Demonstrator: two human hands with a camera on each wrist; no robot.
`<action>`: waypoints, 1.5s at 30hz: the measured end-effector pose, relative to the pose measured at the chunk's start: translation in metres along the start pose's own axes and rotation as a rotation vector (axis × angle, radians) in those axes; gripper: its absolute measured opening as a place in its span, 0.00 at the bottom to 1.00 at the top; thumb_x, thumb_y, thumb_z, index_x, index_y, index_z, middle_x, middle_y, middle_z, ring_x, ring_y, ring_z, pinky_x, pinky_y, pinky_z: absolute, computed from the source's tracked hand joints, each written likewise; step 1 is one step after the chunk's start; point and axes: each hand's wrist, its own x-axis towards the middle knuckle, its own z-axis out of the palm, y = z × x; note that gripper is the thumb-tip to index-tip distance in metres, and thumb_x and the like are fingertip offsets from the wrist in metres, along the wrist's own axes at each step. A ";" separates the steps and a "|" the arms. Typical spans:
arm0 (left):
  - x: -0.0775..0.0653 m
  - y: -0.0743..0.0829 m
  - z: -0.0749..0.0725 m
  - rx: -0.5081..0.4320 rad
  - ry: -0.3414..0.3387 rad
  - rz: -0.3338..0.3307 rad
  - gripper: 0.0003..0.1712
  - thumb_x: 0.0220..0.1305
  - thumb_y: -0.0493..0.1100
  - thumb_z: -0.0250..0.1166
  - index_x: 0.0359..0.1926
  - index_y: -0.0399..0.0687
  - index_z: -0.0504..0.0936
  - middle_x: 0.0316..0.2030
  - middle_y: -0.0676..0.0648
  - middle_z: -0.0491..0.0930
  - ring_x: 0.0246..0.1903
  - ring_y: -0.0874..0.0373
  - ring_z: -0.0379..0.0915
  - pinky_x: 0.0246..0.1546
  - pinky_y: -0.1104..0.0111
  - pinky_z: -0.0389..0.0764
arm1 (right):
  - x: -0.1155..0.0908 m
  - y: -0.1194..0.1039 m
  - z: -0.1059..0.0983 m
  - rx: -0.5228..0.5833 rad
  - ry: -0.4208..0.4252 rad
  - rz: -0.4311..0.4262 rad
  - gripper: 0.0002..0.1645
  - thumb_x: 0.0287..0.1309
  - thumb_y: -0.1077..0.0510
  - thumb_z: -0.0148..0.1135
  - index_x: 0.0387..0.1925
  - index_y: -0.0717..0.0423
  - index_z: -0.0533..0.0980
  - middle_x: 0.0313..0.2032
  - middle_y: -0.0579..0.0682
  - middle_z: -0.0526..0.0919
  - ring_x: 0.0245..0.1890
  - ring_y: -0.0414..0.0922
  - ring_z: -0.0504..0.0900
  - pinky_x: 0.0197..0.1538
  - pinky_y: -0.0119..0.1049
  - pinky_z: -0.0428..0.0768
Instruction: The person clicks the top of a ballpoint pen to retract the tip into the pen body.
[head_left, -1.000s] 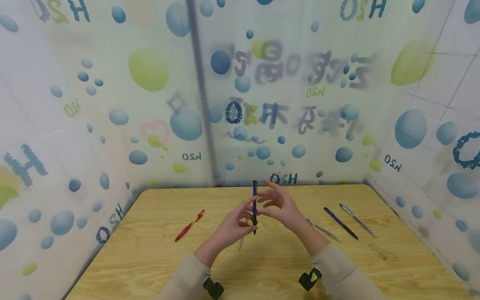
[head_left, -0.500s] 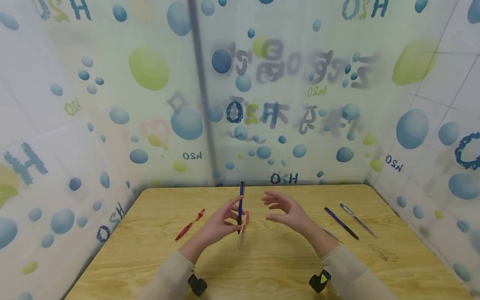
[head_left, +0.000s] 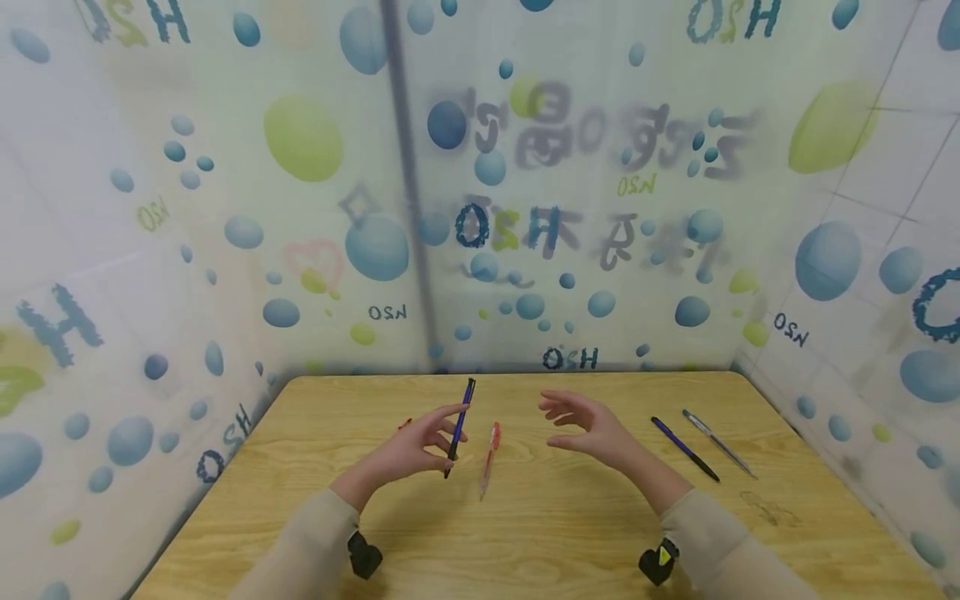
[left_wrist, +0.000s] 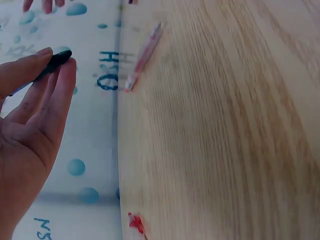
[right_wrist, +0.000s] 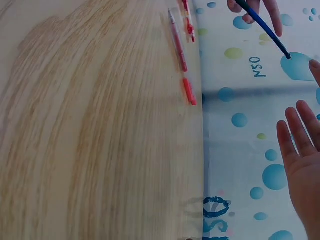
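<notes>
My left hand (head_left: 412, 446) pinches a blue pen (head_left: 461, 421) with a black lower end between thumb and fingers. The pen is raised over the table, its top leaning to the right. In the left wrist view its dark tip (left_wrist: 62, 58) pokes out between the thumb and fingertips. Apart from it, to the right, my right hand (head_left: 588, 429) is raised with fingers relaxed and holds nothing; the right wrist view shows its palm (right_wrist: 310, 180) bare. A clear pen with a red cap (head_left: 489, 462) lies on the table between the hands.
A red pen (head_left: 405, 423) at the left is mostly hidden behind my left hand. On the right lie another blue and black pen (head_left: 685, 448) and a clear pen with a teal end (head_left: 718, 442). A patterned curtain (head_left: 480, 333) borders the wooden table (head_left: 570, 533).
My left hand has carried the blue pen left and lower, away from my right hand, and the pen has tilted. My right hand has drawn slightly right. The red-capped pen has come into full view.
</notes>
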 end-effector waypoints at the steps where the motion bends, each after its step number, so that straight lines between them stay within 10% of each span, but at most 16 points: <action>1: -0.001 -0.001 -0.002 -0.004 -0.009 -0.009 0.46 0.61 0.25 0.64 0.75 0.48 0.55 0.55 0.28 0.70 0.47 0.32 0.74 0.41 0.63 0.81 | -0.001 0.000 -0.001 -0.007 -0.003 0.006 0.39 0.55 0.73 0.67 0.68 0.63 0.65 0.56 0.62 0.76 0.53 0.63 0.75 0.56 0.50 0.75; 17: -0.011 -0.029 -0.031 0.102 -0.054 -0.183 0.40 0.60 0.28 0.65 0.72 0.51 0.65 0.69 0.38 0.59 0.53 0.44 0.73 0.45 0.57 0.79 | -0.009 0.015 -0.010 -0.027 -0.102 0.115 0.39 0.57 0.64 0.69 0.69 0.61 0.64 0.55 0.66 0.75 0.53 0.68 0.73 0.56 0.60 0.71; 45: -0.006 -0.056 -0.042 0.357 -0.117 -0.202 0.37 0.54 0.29 0.72 0.65 0.39 0.72 0.56 0.40 0.74 0.42 0.55 0.77 0.43 0.61 0.79 | -0.011 0.021 0.002 -0.148 -0.227 0.196 0.35 0.57 0.63 0.69 0.65 0.54 0.70 0.54 0.59 0.78 0.53 0.54 0.76 0.56 0.53 0.73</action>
